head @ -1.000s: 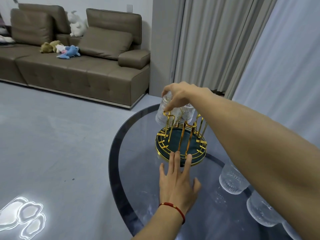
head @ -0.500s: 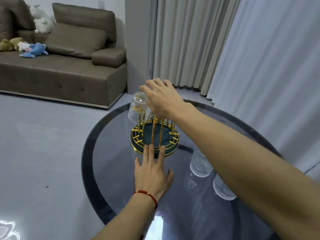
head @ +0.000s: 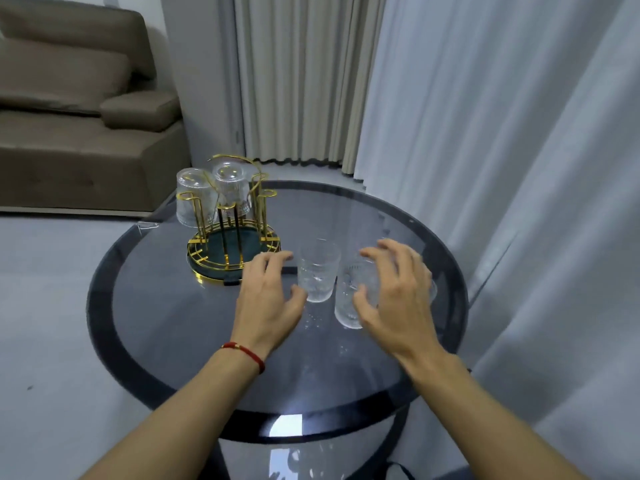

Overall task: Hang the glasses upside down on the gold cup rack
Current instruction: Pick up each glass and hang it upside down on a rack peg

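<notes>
On the round glass table (head: 180,327), two glasses (head: 317,273) were flanked by the spread, empty left hand (head: 268,303) and right hand (head: 398,299); one could be knocked over reaching toward the rack (head: 232,244)

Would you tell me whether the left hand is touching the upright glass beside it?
Cannot tell. In the head view, the open left hand has its thumb right at the upright glass, with no clear gap or contact visible.
</notes>
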Tool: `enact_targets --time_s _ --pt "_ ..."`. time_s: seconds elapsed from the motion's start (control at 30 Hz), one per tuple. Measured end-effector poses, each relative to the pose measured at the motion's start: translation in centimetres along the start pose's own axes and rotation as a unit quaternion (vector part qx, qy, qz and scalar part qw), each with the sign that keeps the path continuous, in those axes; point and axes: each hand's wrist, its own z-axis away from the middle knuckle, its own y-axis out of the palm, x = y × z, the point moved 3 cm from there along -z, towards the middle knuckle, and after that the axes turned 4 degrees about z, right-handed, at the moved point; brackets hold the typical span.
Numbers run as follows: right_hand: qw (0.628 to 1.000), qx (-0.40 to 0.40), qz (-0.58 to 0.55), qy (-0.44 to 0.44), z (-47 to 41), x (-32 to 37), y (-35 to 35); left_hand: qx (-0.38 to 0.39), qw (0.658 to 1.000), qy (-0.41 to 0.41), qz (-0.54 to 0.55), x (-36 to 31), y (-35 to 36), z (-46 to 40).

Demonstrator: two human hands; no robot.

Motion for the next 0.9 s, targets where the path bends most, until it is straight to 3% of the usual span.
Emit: enact_targets --time_s 0.1,0.17,0.23,0.33,0.47,0.57,0.67,0.8,0.9 --pt "0.984 0.041 -0.020 0.175 0.8 -3.7 0.1 -0.002 0.999 -0.003 0.047 -1.3 0.0 0.7" --pt "0.956 0.093 -0.118 0.254 1.8 -5.6 0.8 0.011 0.998 -0.004 0.062 -2.0 -0.1 1.0" --pt "0.919 0.132 -0.210 0.306 2.9 -6.9 1.8 0.020 0.998 0.003 0.059 -2.7 0.0 1.3" --pt "0.901 0.120 -0.247 0.336 3.5 -8.4 2.5 0.004 0.997 0.007 0.074 -3.7 0.1 1.7" --pt "0.908 0.070 -0.265 0.316 3.4 -9.2 2.2 0.015 0.995 0.017 0.099 -5.3 0.8 2.2" --pt "0.905 -0.017 -0.289 0.312 2.8 -8.9 0.7 0.023 0.990 0.017 0.135 -5.9 1.1 2.3" --pt "0.919 -0.078 -0.306 0.238 1.8 -7.7 -1.5 0.090 0.977 -0.006 0.192 -6.3 1.6 2.3" --pt "0.954 0.024 -0.295 0.057 1.2 -3.1 -2.5 0.208 0.907 -0.075 0.360 -6.8 1.9 2.4" --pt "0.975 0.069 -0.198 -0.071 1.1 0.6 -1.6 0.136 0.935 -0.047 0.323 -6.5 0.0 1.8"
